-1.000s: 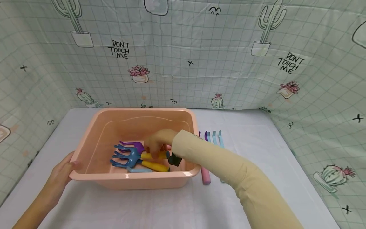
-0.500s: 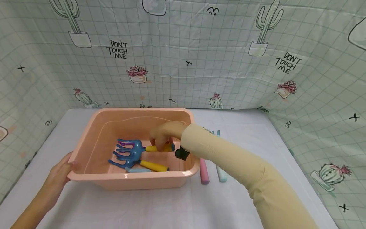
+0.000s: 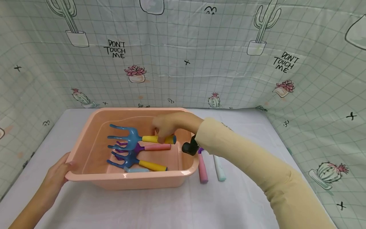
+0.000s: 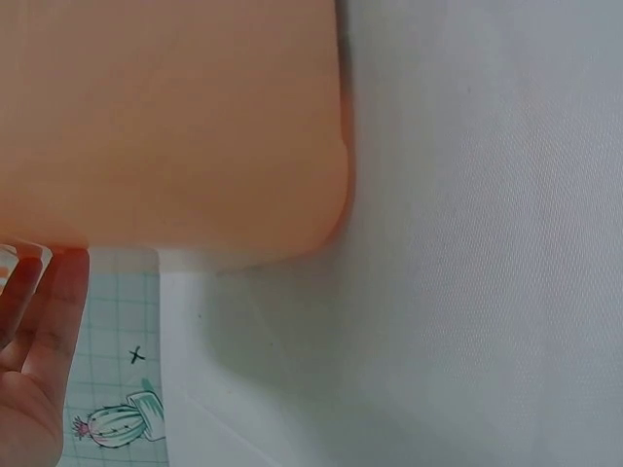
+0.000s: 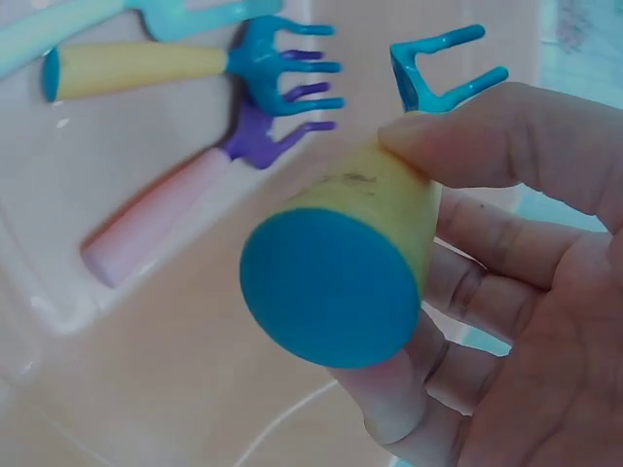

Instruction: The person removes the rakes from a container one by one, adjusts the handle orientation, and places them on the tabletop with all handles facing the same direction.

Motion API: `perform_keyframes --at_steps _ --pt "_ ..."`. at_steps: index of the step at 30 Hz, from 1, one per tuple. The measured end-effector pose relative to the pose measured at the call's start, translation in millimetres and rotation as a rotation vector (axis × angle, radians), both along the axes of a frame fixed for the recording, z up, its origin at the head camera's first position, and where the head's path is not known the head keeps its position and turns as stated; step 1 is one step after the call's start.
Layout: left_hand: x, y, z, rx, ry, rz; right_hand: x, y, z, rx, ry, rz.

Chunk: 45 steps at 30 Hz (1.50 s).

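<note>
In the head view my right hand (image 3: pixel 166 125) holds a small hand rake (image 3: pixel 130 137) by its yellow handle, raised above the basin floor with its blue tines pointing left. The right wrist view shows the thumb and fingers round the handle (image 5: pixel 331 287), its blue end facing the camera. My left hand (image 3: pixel 55 175) grips the peach plastic basin (image 3: pixel 137 178) at its left front rim, thumb on top; fingers (image 4: pixel 58 311) show under the rim in the left wrist view. Inside lie a purple rake with a pink handle (image 3: pixel 157 147), another blue-and-yellow rake (image 3: pixel 152 165) and a light blue piece (image 3: pixel 137 170).
On the white table (image 3: pixel 246 190), right of the basin, lie a tool with a pink handle (image 3: pixel 202 168) and one with a pale mint handle (image 3: pixel 219 168). My right sleeve hides their upper parts. A cactus-print cloth (image 3: pixel 183 82) surrounds the table.
My right hand has taken hold of the upper blue-and-yellow rake and lifted it up and slightly right, uncovering the purple rake's pink handle. My left hand keeps its grip on the rim.
</note>
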State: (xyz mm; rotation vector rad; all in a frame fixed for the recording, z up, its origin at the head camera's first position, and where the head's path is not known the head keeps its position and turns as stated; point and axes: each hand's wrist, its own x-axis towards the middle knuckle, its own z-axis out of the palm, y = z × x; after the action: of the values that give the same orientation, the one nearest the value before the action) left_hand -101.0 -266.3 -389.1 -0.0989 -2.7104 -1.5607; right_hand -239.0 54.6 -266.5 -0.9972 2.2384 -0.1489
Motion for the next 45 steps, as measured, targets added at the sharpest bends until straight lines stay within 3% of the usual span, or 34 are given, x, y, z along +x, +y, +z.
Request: perform_keyframes --at_steps 7,13,25,38,45 --pt "-0.2 -1.3 -1.7 0.01 0.013 -0.008 6.4 15.3 9.7 -0.148 0.023 -0.007" --pt "-0.7 -0.7 -2.0 0.003 -0.001 0.002 15.3 31.9 12.5 -0.233 0.012 -0.07" --pt "-0.6 0.4 -3.0 0.0 -0.002 0.009 35.8 71.4 8.2 -0.369 -0.167 -0.394" --pt "-0.8 -0.4 -5.3 0.039 0.023 0.006 62.3 115.3 -2.5 -0.528 -0.169 -0.669" --pt "0.4 0.9 -2.4 0.022 -0.002 0.016 75.5 138.0 -14.3 -0.592 -0.169 -0.803"
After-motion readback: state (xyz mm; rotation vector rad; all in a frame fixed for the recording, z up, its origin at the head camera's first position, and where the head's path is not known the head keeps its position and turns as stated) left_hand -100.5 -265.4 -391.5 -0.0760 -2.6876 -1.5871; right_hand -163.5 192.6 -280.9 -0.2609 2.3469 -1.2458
